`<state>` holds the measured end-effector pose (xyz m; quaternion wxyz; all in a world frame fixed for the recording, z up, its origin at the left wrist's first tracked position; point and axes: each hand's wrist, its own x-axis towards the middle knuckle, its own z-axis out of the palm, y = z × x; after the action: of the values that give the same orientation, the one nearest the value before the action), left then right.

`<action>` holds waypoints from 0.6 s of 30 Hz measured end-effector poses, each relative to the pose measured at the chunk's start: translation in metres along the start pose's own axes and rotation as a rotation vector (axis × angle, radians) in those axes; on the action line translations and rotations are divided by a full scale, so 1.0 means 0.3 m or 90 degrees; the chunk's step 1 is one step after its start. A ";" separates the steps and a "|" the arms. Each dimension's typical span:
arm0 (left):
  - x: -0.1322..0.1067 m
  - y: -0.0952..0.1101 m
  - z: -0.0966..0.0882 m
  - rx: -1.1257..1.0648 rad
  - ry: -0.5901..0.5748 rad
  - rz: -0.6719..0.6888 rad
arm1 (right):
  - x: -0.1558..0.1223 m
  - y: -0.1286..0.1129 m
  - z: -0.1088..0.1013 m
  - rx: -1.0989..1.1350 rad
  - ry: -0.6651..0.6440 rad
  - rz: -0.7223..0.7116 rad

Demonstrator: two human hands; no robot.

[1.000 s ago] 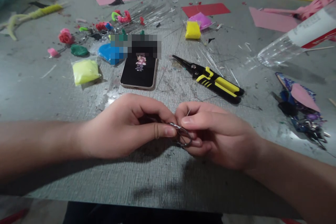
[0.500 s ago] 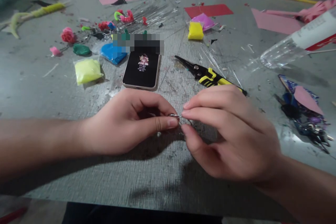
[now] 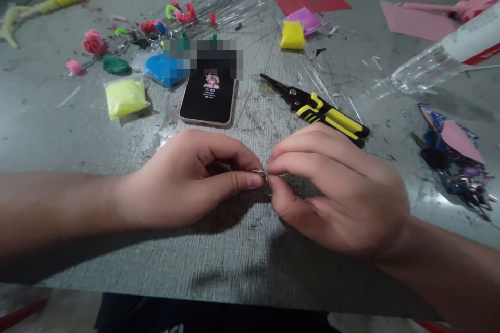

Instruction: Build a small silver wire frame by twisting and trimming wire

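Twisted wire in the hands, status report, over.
Left hand pinching the twisted wire. Right hand at its exposed part, grip unclear. Pliers just beyond the right hand, partly hidden by it.

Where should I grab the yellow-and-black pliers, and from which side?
Probably by the handles of the pliers, coming from the near right with the right hand once it lets go of the silvery wire. The tool lies flat, its handles slanting toward that hand, its narrow dark nose pointing away to the upper left.
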<state>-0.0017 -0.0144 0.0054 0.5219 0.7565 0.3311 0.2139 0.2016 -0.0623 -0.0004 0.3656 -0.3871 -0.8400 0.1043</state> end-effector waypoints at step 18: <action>0.029 0.001 -0.008 -0.281 -0.059 -0.141 | 0.006 0.097 -0.006 0.011 -0.068 -0.032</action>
<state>0.0027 -0.0067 0.0063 0.7093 0.5922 0.3329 0.1879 0.2188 -0.0416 -0.0114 0.3264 -0.3564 -0.8668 0.1225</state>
